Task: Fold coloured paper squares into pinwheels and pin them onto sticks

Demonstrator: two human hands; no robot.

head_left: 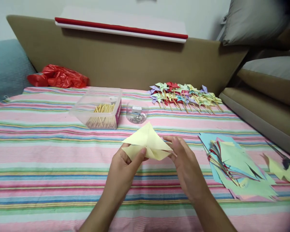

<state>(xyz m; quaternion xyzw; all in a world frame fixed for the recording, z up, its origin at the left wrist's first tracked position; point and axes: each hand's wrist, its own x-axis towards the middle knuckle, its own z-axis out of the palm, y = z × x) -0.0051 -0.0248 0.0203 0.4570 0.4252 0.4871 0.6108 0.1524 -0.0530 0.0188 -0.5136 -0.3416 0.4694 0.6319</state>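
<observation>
A pale yellow sheet of paper (pixel 147 137), cut and partly folded like a pinwheel, is held up over the striped cloth. My left hand (pixel 125 164) pinches its lower middle, with the thumb on top and the other fingers behind. At the paper's right corner is my right hand (pixel 185 161), its fingertips closed about that corner; the exact grip is partly hidden. Beyond the hands stand a clear box of wooden sticks (pixel 103 117) and a round clear tub (pixel 137 112) with small metal pins in it.
Finished paper pinwheels on sticks (pixel 183 96) lie at the back right. Cut coloured papers (pixel 241 164) are stacked at right, beside dark scissors (pixel 285 161) and yellow paper pieces (pixel 282 170). A red plastic bag (pixel 60 76) sits back left, cushions (pixel 263 106) at right.
</observation>
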